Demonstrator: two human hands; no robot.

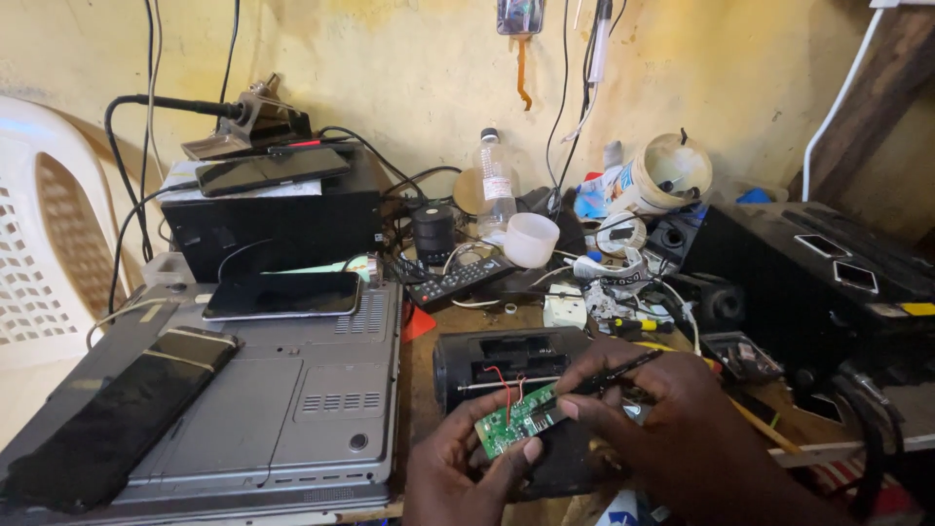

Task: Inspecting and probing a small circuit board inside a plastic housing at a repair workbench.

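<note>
The left hand (466, 474) is cut off at the wrist by the bottom edge at six o'clock, and the right hand (654, 409) is cropped there along its forearm. One end of the green circuit board (513, 426) is covered by the left thumb, the other by the right fingertips. The lower part of the black speaker housing (506, 365) is hidden behind both hands. The white plastic chair (44, 234) at nine o'clock is cut by the left edge. The clutter at one o'clock around the white tub (662, 175) is too small to be told apart. The dark phone (112, 424) at eight o'clock is blurred toward its lower end.
</note>
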